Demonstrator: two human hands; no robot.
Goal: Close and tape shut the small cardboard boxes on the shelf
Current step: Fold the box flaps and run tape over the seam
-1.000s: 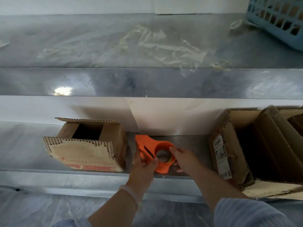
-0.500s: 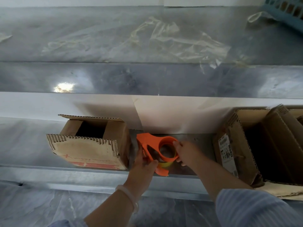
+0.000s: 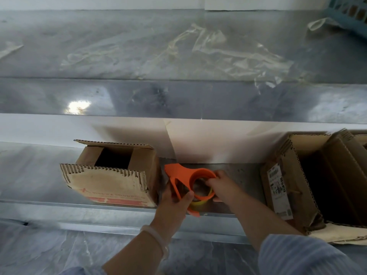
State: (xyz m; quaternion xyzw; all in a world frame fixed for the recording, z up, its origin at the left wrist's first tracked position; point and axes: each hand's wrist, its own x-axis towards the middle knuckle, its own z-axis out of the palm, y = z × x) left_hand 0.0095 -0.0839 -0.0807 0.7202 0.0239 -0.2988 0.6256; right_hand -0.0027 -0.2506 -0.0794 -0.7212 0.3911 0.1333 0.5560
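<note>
A small cardboard box point(image 3: 111, 181) stands on the metal shelf point(image 3: 234, 171) at the left, its top flaps open and its inside dark. Just right of it, an orange tape dispenser point(image 3: 184, 175) holding a yellowish tape roll point(image 3: 200, 202) is lifted slightly off the shelf. My left hand point(image 3: 174, 203) grips the dispenser's handle part from below. My right hand point(image 3: 222, 185) pinches the ring and roll on the right side.
A larger open cardboard box point(image 3: 309, 187) with a white label lies at the right, with more cardboard inside and under it. Crumpled clear plastic film point(image 3: 228, 54) lies on the upper shelf. A blue basket point(image 3: 349, 10) sits at the top right corner.
The dispenser has tilted up and risen a little from the shelf between my hands. The yellow roll now shows below the orange ring. The view has shifted slightly.
</note>
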